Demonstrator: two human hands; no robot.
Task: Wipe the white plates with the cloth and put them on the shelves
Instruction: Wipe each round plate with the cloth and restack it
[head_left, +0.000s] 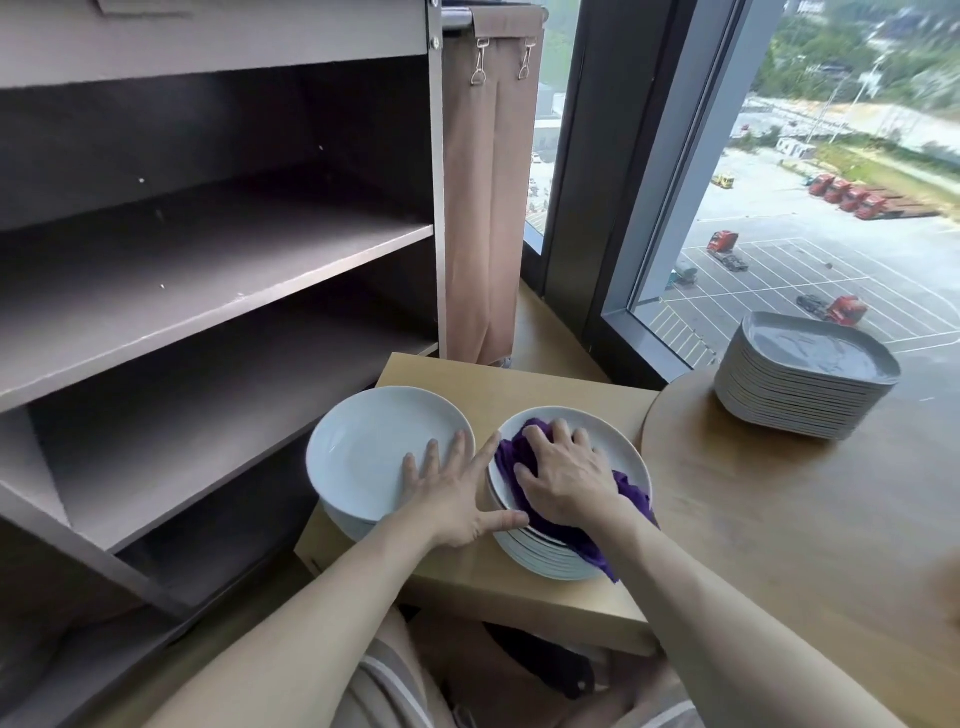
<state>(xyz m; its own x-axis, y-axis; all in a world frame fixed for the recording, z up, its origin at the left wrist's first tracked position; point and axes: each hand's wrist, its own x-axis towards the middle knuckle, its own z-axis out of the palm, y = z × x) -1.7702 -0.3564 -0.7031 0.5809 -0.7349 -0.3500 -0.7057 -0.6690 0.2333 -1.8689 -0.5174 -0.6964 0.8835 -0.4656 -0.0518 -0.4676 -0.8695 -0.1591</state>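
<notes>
My right hand (566, 478) bunches the cloth (631, 493) atop the right stack of white plates (618, 441); my left hand (457, 488) lies spread against its rim. A hard sideways wipe could shove plates off the surface (519, 379)

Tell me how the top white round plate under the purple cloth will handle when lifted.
Probably stiff and breakable: the top white round plate looks like glazed ceramic. Its glossy rim may be slippery. The purple cloth bunched on it would likely slide off if tilted.
</notes>
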